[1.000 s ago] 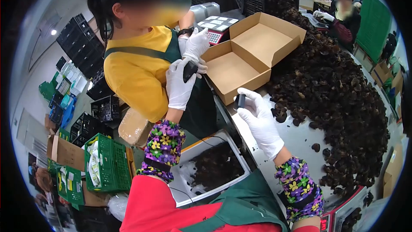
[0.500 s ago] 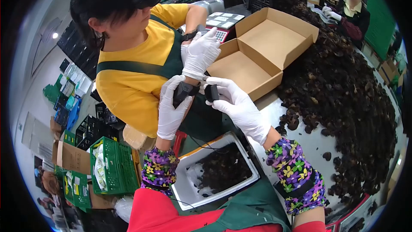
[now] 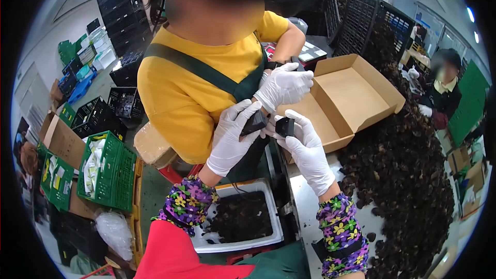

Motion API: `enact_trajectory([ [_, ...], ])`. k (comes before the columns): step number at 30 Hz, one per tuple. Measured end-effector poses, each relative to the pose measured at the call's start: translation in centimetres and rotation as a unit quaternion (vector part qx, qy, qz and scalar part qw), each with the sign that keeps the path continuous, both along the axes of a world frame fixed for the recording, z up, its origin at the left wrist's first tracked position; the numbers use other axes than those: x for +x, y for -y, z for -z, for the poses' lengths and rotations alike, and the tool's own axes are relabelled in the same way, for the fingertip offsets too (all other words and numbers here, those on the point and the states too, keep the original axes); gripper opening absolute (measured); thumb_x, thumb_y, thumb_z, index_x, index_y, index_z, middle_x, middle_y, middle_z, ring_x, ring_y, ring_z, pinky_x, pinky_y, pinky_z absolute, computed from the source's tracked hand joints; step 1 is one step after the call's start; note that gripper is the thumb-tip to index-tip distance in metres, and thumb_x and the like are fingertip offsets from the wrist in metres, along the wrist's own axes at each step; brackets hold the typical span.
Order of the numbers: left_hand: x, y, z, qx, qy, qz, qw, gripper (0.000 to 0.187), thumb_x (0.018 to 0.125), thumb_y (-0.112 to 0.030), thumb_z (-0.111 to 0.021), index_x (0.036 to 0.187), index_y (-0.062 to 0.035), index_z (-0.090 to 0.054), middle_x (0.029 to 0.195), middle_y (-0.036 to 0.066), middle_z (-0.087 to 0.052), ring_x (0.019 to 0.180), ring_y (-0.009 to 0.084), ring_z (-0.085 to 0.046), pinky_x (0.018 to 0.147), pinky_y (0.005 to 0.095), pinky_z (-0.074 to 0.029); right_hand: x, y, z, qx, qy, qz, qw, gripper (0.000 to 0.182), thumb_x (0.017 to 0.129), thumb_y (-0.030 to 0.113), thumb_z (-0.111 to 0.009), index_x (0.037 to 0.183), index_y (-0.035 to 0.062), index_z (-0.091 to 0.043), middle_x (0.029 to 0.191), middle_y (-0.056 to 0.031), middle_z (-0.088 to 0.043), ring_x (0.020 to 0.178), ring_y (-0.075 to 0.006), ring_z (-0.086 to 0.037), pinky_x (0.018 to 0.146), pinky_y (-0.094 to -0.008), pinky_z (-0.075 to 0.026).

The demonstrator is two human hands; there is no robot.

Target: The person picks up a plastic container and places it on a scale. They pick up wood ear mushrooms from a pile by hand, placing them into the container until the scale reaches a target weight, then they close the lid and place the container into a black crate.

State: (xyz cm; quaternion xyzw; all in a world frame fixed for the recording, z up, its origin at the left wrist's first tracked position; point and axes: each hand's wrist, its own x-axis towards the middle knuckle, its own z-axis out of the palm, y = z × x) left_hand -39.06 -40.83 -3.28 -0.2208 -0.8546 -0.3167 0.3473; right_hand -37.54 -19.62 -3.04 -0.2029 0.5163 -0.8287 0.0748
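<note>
My left hand (image 3: 232, 137), in a white glove, is closed round a black device (image 3: 254, 123) at the wrist of a co-worker in a yellow shirt (image 3: 188, 90). Just to the right, my right hand (image 3: 304, 147), also gloved, pinches a small black block (image 3: 284, 126) between thumb and fingers. The co-worker's gloved hand (image 3: 285, 87) lies above both of mine, with another dark device on that person's other wrist. An open cardboard box (image 3: 356, 98) stands behind my right hand.
Dark, dried-looking pieces (image 3: 398, 186) are heaped on the table (image 3: 305, 196) at the right. Below my hands sits a white foam box (image 3: 276, 212) with dark pieces. Green crates (image 3: 116, 175) stand at the left. Another person (image 3: 443, 93) is at the far right.
The view has shifted, and the co-worker now faces more toward me. Both my hands still hold the black items near the co-worker's wrist and appear lower and further right.
</note>
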Motion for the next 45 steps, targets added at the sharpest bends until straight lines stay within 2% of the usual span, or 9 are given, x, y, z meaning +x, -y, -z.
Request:
enact_trajectory([
  [6,-0.2,0.4,0.2,-0.003,0.011,0.015,1.0,0.068,0.073,-0.002,-0.078,0.137,-0.0145,-0.058,0.136,0.012,-0.056,0.123,0.0342,-0.052,0.106,0.0405,-0.042,-0.6,0.6,-0.4,0.076,-0.03,0.047,0.996,0.05,0.096,0.0,-0.057,0.144,0.0039,-0.046,0.129,-0.0079,-0.059,0.118,-0.0141,-0.057,0.104,-0.0306,-0.044],
  [12,0.3,0.9,0.3,-0.023,0.027,0.037,0.999,0.069,0.073,-0.002,-0.078,0.138,-0.0141,-0.057,0.136,0.012,-0.057,0.124,0.035,-0.053,0.106,0.041,-0.042,-1.1,1.8,-0.2,0.109,-0.086,0.07,0.988,0.05,0.094,-0.008,-0.054,0.143,0.0049,-0.048,0.124,-0.0055,-0.06,0.115,-0.0136,-0.057,0.102,-0.0275,-0.044],
  [15,0.6,1.5,0.7,-0.023,0.028,0.053,0.998,0.07,0.07,0.002,-0.078,0.136,-0.0122,-0.057,0.133,0.012,-0.06,0.122,0.0346,-0.055,0.106,0.0403,-0.044,-1.3,2.2,-0.1,0.186,-0.139,0.088,0.969,0.05,0.092,-0.011,-0.054,0.139,0.0056,-0.053,0.118,-0.0052,-0.063,0.11,-0.0125,-0.059,0.098,-0.0249,-0.045],
  [17,0.9,1.8,0.8,0.04,0.028,0.087,0.995,0.063,0.074,-0.001,-0.078,0.133,-0.0114,-0.059,0.131,0.012,-0.062,0.121,0.0341,-0.057,0.103,0.0398,-0.045,-1.5,2.6,0.4,0.27,-0.211,0.091,0.935,0.048,0.092,-0.012,-0.054,0.138,0.0036,-0.054,0.119,-0.0055,-0.064,0.105,-0.0113,-0.063,0.095,-0.027,-0.05],
  [21,0.7,2.0,0.4,0.046,0.019,0.077,0.996,0.067,0.068,0.007,-0.079,0.13,-0.0094,-0.06,0.129,0.012,-0.064,0.119,0.0333,-0.06,0.102,0.0385,-0.049,-1.4,3.4,0.1,0.244,-0.184,0.097,0.947,0.046,0.09,-0.015,-0.053,0.132,0.0028,-0.057,0.119,-0.0092,-0.064,0.105,-0.0129,-0.062,0.095,-0.0258,-0.048],
  [26,0.7,1.8,0.0,0.037,-0.003,0.062,0.997,0.062,0.07,0.003,-0.08,0.128,-0.0093,-0.063,0.128,0.012,-0.065,0.118,0.0323,-0.061,0.102,0.0389,-0.049,-2.0,3.6,0.5,0.197,-0.211,0.11,0.951,0.046,0.09,-0.018,-0.051,0.131,0.0007,-0.056,0.132,-0.0137,-0.061,0.119,-0.018,-0.062,0.101,-0.029,-0.048],
  [32,0.6,1.7,-0.2,0.023,-0.01,0.043,0.999,0.062,0.072,-0.002,-0.08,0.131,-0.0115,-0.063,0.129,0.012,-0.065,0.119,0.0318,-0.061,0.102,0.0388,-0.048,-2.3,4.2,0.2,0.173,-0.192,0.098,0.961,0.042,0.094,-0.016,-0.048,0.133,-0.0005,-0.056,0.142,-0.014,-0.055,0.121,-0.0195,-0.061,0.1,-0.0306,-0.05],
  [39,0.7,1.5,1.0,0.008,-0.015,0.025,1.0,0.06,0.075,-0.01,-0.08,0.132,-0.0142,-0.063,0.131,0.009,-0.064,0.119,0.0296,-0.06,0.101,0.0379,-0.048,-2.0,4.0,-1.0,0.218,-0.131,0.092,0.963,0.041,0.096,-0.009,-0.051,0.136,-0.0018,-0.057,0.134,-0.0123,-0.061,0.12,-0.0167,-0.06,0.1,-0.0302,-0.049],
  [45,1.1,1.4,0.8,0.032,0.021,0.011,0.999,0.06,0.075,-0.01,-0.079,0.133,-0.0157,-0.063,0.13,0.007,-0.064,0.116,0.0293,-0.061,0.1,0.0385,-0.049,-2.0,4.0,-0.8,0.27,-0.217,0.13,0.929,0.044,0.091,-0.011,-0.056,0.134,-0.0027,-0.059,0.13,-0.0137,-0.066,0.121,-0.0208,-0.062,0.104,-0.0313,-0.046],
])
